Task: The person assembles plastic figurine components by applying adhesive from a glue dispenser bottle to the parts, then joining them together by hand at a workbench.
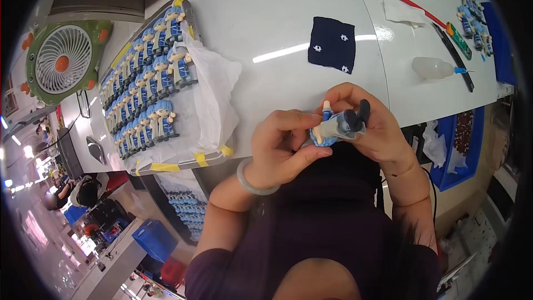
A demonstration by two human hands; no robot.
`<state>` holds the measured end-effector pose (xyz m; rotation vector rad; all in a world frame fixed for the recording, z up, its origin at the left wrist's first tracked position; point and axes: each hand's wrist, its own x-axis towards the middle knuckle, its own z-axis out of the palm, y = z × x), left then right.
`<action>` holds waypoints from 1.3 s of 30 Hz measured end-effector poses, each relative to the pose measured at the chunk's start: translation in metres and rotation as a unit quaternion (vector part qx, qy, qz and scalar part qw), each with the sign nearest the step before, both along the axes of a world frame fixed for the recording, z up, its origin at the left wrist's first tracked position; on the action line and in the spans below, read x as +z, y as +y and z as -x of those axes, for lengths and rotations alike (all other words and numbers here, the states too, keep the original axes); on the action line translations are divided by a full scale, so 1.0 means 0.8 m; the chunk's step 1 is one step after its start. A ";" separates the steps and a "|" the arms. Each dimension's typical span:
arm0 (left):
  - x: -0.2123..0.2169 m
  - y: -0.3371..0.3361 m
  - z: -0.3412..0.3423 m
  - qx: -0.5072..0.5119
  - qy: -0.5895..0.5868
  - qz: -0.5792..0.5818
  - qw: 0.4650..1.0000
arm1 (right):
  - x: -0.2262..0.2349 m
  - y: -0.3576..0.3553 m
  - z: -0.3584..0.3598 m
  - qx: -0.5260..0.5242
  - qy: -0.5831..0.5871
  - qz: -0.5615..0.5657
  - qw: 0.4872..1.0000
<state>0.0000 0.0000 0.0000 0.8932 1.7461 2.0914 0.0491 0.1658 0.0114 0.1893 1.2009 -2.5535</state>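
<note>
Between my two hands I hold one small figurine [333, 126] with blue hair, a blue and pale outfit and dark shoes, tilted with its feet toward the upper right. My left hand [286, 141], a pale bangle on its wrist, pinches the figurine at the head end. My right hand [383, 130] has its fingers round the leg end. Part of the figurine's body is hidden by my fingers. Just beyond my hands a dark navy cloth [332, 44] with small white prints lies flat on the white table [272, 28].
A tray [214, 158] lined with white paper holds rows of similar figurines [147, 86] at left, beside a green fan [62, 64]. At right lie a red-handled brush [413, 5], a squeeze bottle [433, 69], a black strip [455, 58] and a green cutter [459, 41]. A blue bin [448, 175] stands below.
</note>
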 end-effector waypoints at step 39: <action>0.007 0.005 0.006 -0.052 -0.259 -0.124 0.956 | 0.019 0.057 -0.041 -0.364 0.318 -0.608 0.629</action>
